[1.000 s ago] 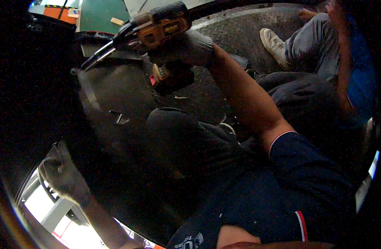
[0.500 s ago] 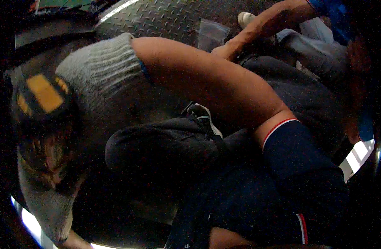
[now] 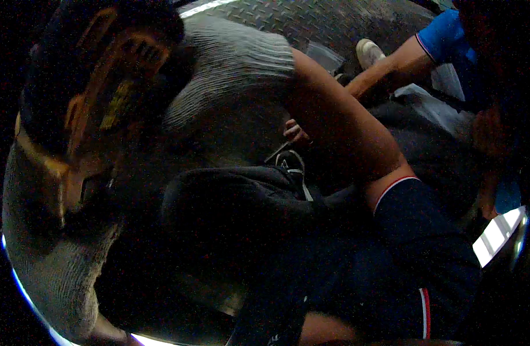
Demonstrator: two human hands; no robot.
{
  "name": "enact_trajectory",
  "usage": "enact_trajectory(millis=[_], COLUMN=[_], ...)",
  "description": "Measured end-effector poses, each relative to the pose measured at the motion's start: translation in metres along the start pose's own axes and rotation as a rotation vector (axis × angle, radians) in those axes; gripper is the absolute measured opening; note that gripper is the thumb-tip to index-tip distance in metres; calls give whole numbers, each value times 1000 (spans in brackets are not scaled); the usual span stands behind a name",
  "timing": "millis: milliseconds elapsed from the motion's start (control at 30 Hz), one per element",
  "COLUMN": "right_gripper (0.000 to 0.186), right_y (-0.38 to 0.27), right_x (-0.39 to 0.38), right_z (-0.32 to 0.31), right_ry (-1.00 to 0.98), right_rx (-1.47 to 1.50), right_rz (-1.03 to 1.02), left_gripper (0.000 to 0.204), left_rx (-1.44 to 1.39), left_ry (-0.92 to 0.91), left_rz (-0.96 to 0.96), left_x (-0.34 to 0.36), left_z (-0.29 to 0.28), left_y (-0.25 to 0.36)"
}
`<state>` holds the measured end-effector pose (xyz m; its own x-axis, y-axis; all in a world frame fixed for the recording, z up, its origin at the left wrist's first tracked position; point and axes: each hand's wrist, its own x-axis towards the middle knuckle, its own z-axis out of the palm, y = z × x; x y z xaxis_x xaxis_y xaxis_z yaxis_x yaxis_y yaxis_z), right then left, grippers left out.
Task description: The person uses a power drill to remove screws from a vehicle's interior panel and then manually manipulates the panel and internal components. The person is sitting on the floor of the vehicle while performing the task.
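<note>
A black and yellow power tool [image 3: 112, 106] fills the upper left; its exact kind cannot be made out in the gloom. Vent slots show on its yellowish housing. My right hand [image 3: 216, 72], in a grey knitted glove, reaches across from the right and closes on the tool's dark upper part, which hides the fingers. My left hand [image 3: 37, 207], gloved the same way, comes up from the lower left and grips the tool's near left side. Its fingers are mostly lost in shadow.
Beyond my right arm, another person's forearm [image 3: 392, 68] reaches in from a blue sleeve [image 3: 441, 37]. A bare hand [image 3: 297, 131] shows beneath my arm, near a dark shoe [image 3: 291, 161]. A clear plastic bag [image 3: 325, 57] and a pale shoe [image 3: 370, 52] are on the metal tread-plate floor [image 3: 276, 16].
The tool has risen and turned, so its vented side shows rather than the block with the yellow label. My right glove has moved right in view. A bare hand has appeared under my arm.
</note>
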<state>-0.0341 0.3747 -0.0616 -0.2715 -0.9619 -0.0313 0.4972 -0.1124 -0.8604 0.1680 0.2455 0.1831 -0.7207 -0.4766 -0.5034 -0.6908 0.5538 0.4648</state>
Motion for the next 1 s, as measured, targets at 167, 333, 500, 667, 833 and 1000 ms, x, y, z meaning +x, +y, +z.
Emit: enact_trajectory(millis=[167,333,500,667,833,1000], right_gripper=[36,34,35,47,56,51], right_y=[-12,-12,5,39,19,8], right_x=[-7,-13,-16,-40,-17,-14], right_z=[-12,21,43,46,41,49], right_ry=[-68,-355,-537,-464,-427,-401], right_rx=[78,222,186,-101,-145,-211], right_rz=[40,170,129,-41,-260,-380], left_gripper=[83,81,66,65,66,69], left_rx=[-36,-50,367,520,553,558], left_ry=[-84,-129,-81,-39,73,135], left_rz=[99,129,236,315,331,371], left_x=[14,7,9,-2,25,26], left_z=[-5,-3,16,24,24,23], left_y=[20,33,29,34,28,25])
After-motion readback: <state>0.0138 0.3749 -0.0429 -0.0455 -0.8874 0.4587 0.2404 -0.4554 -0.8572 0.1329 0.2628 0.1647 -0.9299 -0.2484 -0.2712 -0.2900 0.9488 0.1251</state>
